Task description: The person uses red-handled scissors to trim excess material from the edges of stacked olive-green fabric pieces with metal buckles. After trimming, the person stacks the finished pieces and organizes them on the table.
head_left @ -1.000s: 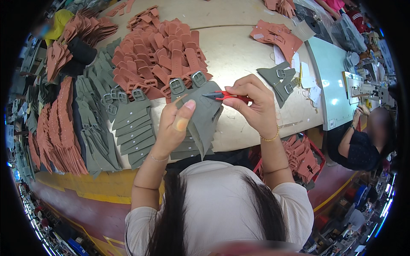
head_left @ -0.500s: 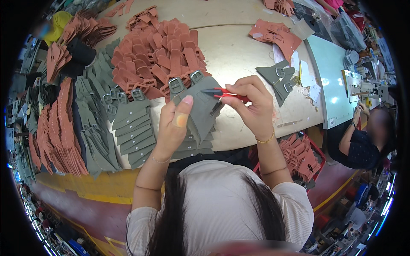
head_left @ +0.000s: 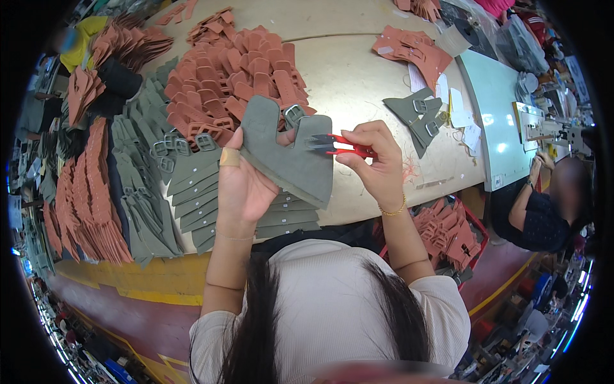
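- Above the worktop [head_left: 358,96], in the head view, a grey-green cut piece [head_left: 288,153] is held up flat in the left hand [head_left: 246,182], thumb along its edge, so that its buckle end faces the blades.
- Red thread snips [head_left: 342,146] are pinched in the right hand [head_left: 377,163], tips touching the piece's edge, seemingly for trimming.
- Stacks of rust-coloured pieces [head_left: 236,70] and grey-green strips [head_left: 192,185] are spread across the beige worktop; another person [head_left: 543,205] is seated at the right, beside a pale green table [head_left: 492,109].
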Action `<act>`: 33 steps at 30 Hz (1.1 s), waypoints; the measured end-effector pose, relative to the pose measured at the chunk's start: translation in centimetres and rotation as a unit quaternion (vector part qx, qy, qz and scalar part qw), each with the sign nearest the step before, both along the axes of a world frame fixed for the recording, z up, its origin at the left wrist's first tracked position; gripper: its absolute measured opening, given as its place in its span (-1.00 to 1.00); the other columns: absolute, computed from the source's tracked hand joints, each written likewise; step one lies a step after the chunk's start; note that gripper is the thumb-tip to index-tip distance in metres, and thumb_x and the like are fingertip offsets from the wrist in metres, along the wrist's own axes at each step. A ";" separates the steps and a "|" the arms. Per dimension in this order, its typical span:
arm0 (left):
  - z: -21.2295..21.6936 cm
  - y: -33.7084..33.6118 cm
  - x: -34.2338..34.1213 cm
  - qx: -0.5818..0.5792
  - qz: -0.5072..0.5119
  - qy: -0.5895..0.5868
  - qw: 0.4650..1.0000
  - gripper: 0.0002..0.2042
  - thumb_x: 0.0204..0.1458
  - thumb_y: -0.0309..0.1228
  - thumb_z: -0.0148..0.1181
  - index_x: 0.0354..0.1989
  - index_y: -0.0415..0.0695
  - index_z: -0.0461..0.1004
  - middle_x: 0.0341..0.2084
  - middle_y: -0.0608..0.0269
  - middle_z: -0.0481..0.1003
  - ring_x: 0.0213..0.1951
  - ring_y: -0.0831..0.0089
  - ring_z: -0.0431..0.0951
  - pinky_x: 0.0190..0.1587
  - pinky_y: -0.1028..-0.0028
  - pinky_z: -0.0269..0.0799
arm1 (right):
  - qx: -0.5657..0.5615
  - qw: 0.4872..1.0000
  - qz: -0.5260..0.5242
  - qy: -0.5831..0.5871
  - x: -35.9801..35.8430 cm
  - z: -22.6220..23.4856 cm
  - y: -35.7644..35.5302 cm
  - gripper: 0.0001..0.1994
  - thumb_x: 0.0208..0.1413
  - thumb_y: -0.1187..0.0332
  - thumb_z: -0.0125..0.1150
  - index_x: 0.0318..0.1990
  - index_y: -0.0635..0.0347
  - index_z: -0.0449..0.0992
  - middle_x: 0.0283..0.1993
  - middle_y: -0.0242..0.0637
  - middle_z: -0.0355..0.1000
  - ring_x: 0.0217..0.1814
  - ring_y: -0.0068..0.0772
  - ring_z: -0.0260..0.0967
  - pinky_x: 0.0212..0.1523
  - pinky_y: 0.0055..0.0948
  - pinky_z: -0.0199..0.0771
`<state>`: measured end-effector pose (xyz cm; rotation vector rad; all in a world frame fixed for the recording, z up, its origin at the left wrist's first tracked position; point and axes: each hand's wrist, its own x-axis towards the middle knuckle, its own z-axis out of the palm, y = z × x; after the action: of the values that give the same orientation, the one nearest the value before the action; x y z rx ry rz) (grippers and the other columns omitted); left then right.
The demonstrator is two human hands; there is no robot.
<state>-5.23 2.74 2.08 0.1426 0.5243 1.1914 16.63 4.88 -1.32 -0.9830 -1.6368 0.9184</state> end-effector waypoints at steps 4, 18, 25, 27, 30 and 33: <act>0.1 -0.1 0.1 -0.008 0.003 -0.017 1.000 -0.46 0.26 -0.06 -0.38 0.25 -0.21 0.10 0.08 -0.16 0.35 0.16 0.08 0.34 0.21 0.09 0.25 | 0.002 0.999 -0.039 0.030 -0.6 -0.1 0.2 -0.69 -0.20 0.43 0.47 -0.21 0.22 0.60 -0.27 -0.33 0.37 -0.31 -0.57 0.38 -0.36 -0.62 0.45; -0.2 -0.8 0.2 0.008 0.009 -0.019 1.000 -0.46 0.25 -0.05 -0.29 0.22 -0.23 0.16 0.02 -0.02 0.40 0.09 0.20 0.40 0.19 0.16 0.28 | 0.049 0.997 -0.052 0.007 -1.1 -0.4 0.0 -0.74 -0.18 0.49 0.44 -0.27 0.27 0.57 -0.30 -0.29 0.35 -0.36 -0.53 0.33 -0.42 -0.64 0.36; -1.1 -2.2 -2.5 -0.005 0.059 0.017 0.998 -0.54 0.14 -0.27 0.02 0.18 -0.20 0.19 -0.08 0.06 0.44 0.03 0.27 0.43 0.15 0.22 0.32 | -0.024 0.996 -0.030 0.075 -0.8 -1.1 0.2 -0.78 0.02 0.49 0.29 -0.17 0.31 0.47 -0.19 -0.31 0.31 -0.18 -0.53 0.30 -0.15 -0.60 0.35; -1.4 -2.8 -5.1 0.018 0.113 0.046 0.992 -0.48 0.05 -0.41 0.11 0.20 -0.21 0.14 -0.08 0.03 0.44 0.02 0.25 0.44 0.16 0.24 0.32 | -0.018 0.995 -0.060 0.071 -0.3 -1.2 0.4 -0.78 0.04 0.45 0.28 -0.16 0.31 0.46 -0.17 -0.31 0.32 -0.16 -0.52 0.31 -0.09 -0.58 0.34; -2.1 -3.7 -9.6 0.073 0.295 0.223 0.926 -0.58 0.08 -0.50 0.04 0.14 -0.21 0.22 -0.05 0.08 0.42 0.05 0.27 0.40 0.16 0.28 0.29 | -0.037 0.993 -0.073 0.080 0.2 -1.5 0.5 -0.78 0.10 0.38 0.26 -0.17 0.31 0.45 -0.14 -0.33 0.32 -0.12 -0.54 0.30 -0.03 -0.57 0.32; -4.8 -3.7 -11.9 0.075 0.406 0.561 0.717 -0.66 0.10 -0.56 -0.01 0.08 -0.19 0.31 0.00 0.12 0.40 0.08 0.27 0.38 0.12 0.29 0.29 | -0.059 0.992 -0.082 0.079 -0.1 -2.2 0.6 -0.78 0.12 0.37 0.24 -0.15 0.30 0.45 -0.14 -0.35 0.33 -0.13 -0.57 0.29 -0.06 -0.59 0.32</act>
<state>-17.16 -0.97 -2.67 0.8915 1.6899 1.9561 16.54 5.50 -3.53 -1.0800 -1.3611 0.9632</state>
